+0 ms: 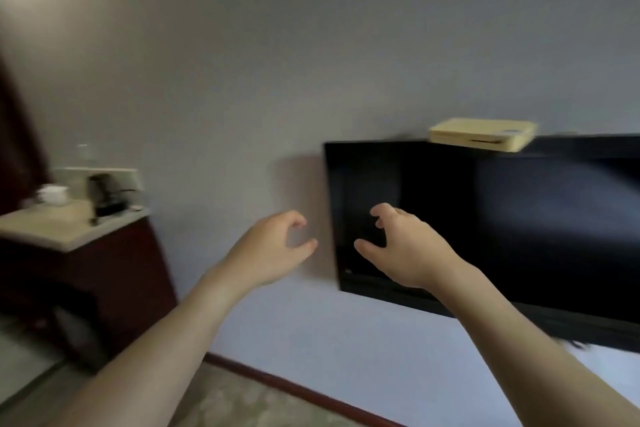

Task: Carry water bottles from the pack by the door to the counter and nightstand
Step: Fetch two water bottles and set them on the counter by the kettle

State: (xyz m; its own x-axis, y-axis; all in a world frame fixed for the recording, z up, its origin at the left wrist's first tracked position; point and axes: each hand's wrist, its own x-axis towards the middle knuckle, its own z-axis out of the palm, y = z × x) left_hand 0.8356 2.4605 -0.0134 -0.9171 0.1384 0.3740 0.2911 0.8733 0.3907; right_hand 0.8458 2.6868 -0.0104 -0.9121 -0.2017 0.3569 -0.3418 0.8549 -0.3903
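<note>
My left hand point(273, 246) and my right hand point(401, 246) are raised in front of me at mid-frame, facing each other a short gap apart. Both have curled, spread fingers and hold nothing. At the left stands the counter point(45, 229) with a pale stone top on a dark red cabinet. A clear water bottle point(83, 154) seems to stand at the counter's back, but it is blurred. No bottle pack, door or nightstand is in view.
A black kettle point(102, 196) and white cups point(53, 194) sit on the counter. A wall-mounted black TV point(519, 218) fills the right side, with a yellowish box point(483, 133) on top. A dark baseboard point(294, 388) runs along the wall above pale flooring.
</note>
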